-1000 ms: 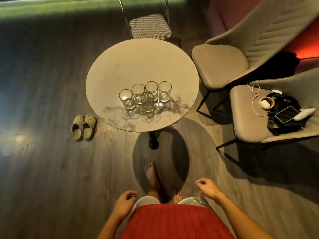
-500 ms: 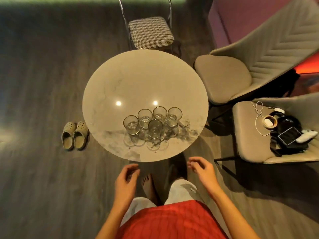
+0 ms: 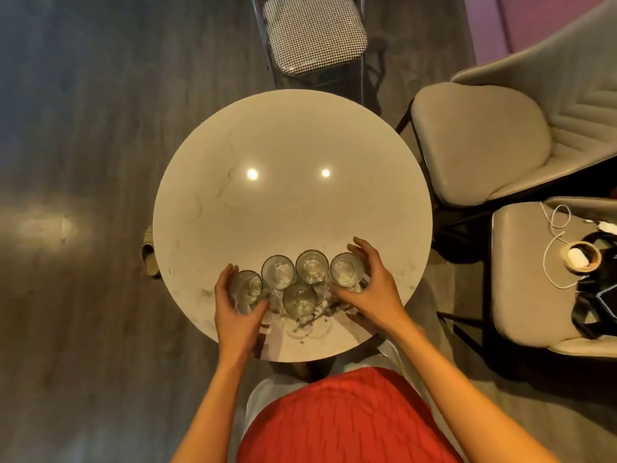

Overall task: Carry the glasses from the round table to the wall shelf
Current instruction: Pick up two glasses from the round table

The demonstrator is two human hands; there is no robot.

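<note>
1. My left hand (image 3: 235, 309) curls around the leftmost glass (image 3: 247, 287), fingers at its far side and thumb at its near side; I judge it a loose wrap, not yet a firm clench, and the glass stands on the counter (image 3: 290, 155).
2. My right hand (image 3: 365, 289) cups the rightmost glass (image 3: 345, 273) the same way, fingertips past its 1 o'clock edge, thumb at its 6 o'clock side. Whether the palm presses the wall I cannot tell.
3. Between them stand three more: two glasses in the back row (image 3: 278, 273) (image 3: 311, 271) and a front glass (image 3: 299, 299), all upright and packed close, near the counter's 6 o'clock rim.
4. To do this well, I would close each hand low on the wall, lift straight up, and only then draw outward, because the neighbours sit just beside each grasped glass and a sideways pull could knock them.
5. The wall shelf is not in view. A houndstooth chair (image 3: 314, 31) sits at 12 o'clock, padded chairs (image 3: 477, 145) from 2 to 4 o'clock.
</note>
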